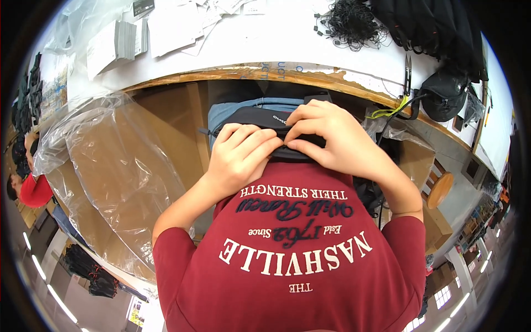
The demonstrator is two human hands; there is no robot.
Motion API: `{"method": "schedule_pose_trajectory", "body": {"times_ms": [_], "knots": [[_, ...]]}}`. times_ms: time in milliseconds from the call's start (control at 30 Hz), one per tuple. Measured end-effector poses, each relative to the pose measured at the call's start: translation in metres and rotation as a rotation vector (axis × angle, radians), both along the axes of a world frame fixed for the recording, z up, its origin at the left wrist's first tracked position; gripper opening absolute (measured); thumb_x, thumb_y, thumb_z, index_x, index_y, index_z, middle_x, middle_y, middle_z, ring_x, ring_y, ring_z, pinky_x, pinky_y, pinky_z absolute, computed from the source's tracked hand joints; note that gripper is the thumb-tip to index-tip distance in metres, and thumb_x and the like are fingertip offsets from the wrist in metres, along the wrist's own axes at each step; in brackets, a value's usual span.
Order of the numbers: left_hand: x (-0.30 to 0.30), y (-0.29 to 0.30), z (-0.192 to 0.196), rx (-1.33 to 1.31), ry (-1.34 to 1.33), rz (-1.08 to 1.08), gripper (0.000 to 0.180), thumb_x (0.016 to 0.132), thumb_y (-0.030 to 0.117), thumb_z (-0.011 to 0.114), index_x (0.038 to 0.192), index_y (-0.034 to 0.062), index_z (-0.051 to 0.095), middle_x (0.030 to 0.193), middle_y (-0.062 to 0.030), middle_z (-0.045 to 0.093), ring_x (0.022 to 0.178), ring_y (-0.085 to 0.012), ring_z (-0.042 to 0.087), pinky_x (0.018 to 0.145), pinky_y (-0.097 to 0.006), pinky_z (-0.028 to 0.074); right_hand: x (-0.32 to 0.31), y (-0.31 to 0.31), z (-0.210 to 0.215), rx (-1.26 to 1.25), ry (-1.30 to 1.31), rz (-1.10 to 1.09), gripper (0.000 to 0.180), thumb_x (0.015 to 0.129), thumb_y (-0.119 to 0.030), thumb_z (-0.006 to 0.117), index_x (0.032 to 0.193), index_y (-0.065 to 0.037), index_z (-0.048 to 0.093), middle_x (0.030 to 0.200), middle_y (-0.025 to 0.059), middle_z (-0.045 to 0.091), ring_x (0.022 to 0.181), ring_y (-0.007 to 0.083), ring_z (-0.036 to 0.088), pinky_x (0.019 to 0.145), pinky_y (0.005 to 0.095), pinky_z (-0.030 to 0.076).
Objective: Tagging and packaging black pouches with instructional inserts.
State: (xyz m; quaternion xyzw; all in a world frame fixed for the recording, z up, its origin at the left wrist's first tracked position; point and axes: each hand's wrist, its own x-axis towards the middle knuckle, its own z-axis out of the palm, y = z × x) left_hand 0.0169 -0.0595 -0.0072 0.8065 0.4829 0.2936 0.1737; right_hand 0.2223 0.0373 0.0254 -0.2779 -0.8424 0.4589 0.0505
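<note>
The black pouch (255,117) lies across your lap, over the jeans (222,117) and close against your maroon shirt (287,232), under your 2 hands. Your left hand (241,152) is laid over its near left part with the fingers together and bent; its thumb is hidden, so you cannot tell whether it pinches. Your right hand (319,133) arches over the right part, thumb and forefinger pinching the black fabric near the left fingertips.

To your left, clear plastic (119,166) drapes over a large cardboard box (160,130) beside your forearm. On the worktop (243,52) ahead sit card stacks (117,47) at left and a tangle of black cords (354,25) at right, with black bags (442,91) farther right.

The worktop's worn wooden edge (315,79) curves just beyond your lap, bounding your forward reach. Bare white surface spans between cards and cords.
</note>
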Motion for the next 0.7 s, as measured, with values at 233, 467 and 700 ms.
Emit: {"method": "schedule_pose_trajectory", "body": {"times_ms": [233,467,700], "knots": [[-0.02,0.027,0.015,-0.446,-0.147,-0.036,0.023,0.072,-0.003,0.066,0.093,0.0026,0.059,0.093,-0.009,0.065,0.086,-0.0277,0.061,0.077,-0.036,0.048,0.046,0.033,-0.023,-0.553,0.095,-0.202,0.055,0.092,-0.043,0.053,0.131,-0.005,0.051,0.113,0.0093,0.061,0.106,0.0175,0.056,0.095,0.0305,0.041],[-0.016,0.033,0.003,-0.512,-0.072,0.017,0.022,0.077,0.01,0.071,0.095,0.0029,0.06,0.084,-0.0117,0.062,0.079,-0.0284,0.06,0.068,-0.034,0.047,0.068,0.016,-0.057,-0.505,0.087,-0.228,0.062,0.078,-0.023,0.074,0.132,-0.005,0.05,0.132,0.009,0.052,0.124,0.0221,0.047,0.106,0.0357,0.033],[-0.043,0.047,0.024,-0.658,-0.084,0.072,0.023,0.084,0.013,0.068,0.101,0.0009,0.058,0.071,-0.0164,0.06,0.054,-0.0289,0.055,0.053,-0.029,0.042,0.052,0.007,-0.073,-0.156,0.033,-0.322,0.036,0.073,-0.013,0.076,0.104,-0.002,0.06,0.108,0.0089,0.063,0.102,0.0269,0.058,0.092,0.0339,0.044]]}}
